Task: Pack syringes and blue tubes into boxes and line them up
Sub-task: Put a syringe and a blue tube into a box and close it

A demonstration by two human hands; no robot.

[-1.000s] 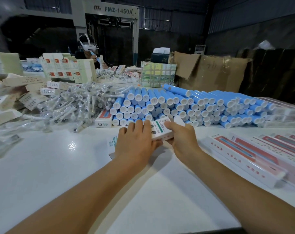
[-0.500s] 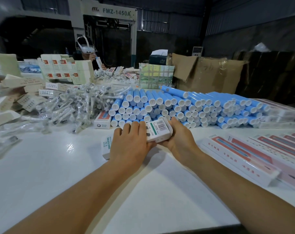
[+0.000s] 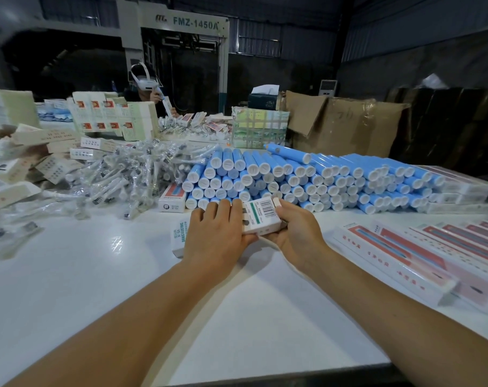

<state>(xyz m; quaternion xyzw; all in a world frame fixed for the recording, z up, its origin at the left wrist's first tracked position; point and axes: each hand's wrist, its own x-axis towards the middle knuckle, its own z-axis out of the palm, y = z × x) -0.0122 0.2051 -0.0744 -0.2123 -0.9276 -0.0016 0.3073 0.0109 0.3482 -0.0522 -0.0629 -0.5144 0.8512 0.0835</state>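
Here's the white box [image 3: 261, 219], barcode face up, sitting low over the middle of the worktop [image 3: 97, 275], just in front of the blue tubes, and both hands are on it. The left hand [image 3: 217, 236] lies over its left part, fingers [image 3: 224, 212] side by side and curved down across the top, thumb tucked beneath the near edge. The right hand [image 3: 296, 233] cups the right end from below and behind, fingers curled round it, thumb up by the end flap. The box's far-left end pokes out past the left hand, printed lettering showing. Straight behind, the stack of blue tubes [image 3: 307, 180] lies several layers deep, white caps facing this way, one loose tube lying across the top. To its left, a heap of syringes [image 3: 120, 177] in clear wrappers spills over the worktop, and a small red-and-white box [image 3: 172, 197] sits between heap and stack. Off to the right, a row of long flat packs [image 3: 421, 255] with pink-red fronts lies side by side. Far left, loose cartons [image 3: 27, 163] are jumbled together. Across the worktop a second person [image 3: 146, 88] in a white headset holds something up near the head, with a brown cardboard carton [image 3: 343, 124] standing to the right.
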